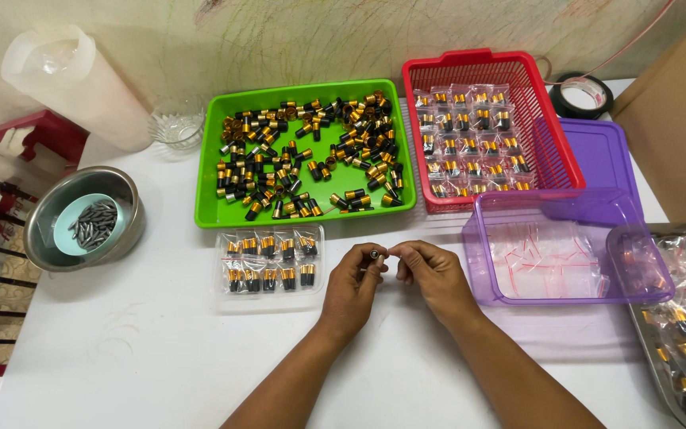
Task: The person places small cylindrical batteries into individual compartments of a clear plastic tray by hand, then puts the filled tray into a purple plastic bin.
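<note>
Both hands meet over the middle of the white table (160,349), close to its near edge. The left hand (355,282) pinches a small dark cylindrical part (375,254) between thumb and fingertips, and the right hand (430,274) closes narrowly on the same part from the other side, so it sits between the two sets of fingertips, held above the table.

Just left of the hands lies a clear shallow tray (267,298) with two short rows of black-and-gold caps. Behind it, toward the far edge, a green tray (208,210) holds a large loose heap of the same caps. To its right a red basket (569,171) is filled with rows of small bagged pieces. Right of the hands, a clear purple box (478,278) contains empty little zip bags, and at the right edge a metal tray (657,369) carries more filled bags. At the left edge a steel bowl (41,238) holds grey pointed pieces.

Judging by the heap of loose caps against the bagged rows, a fair share appears packed, with much unpacked.
</note>
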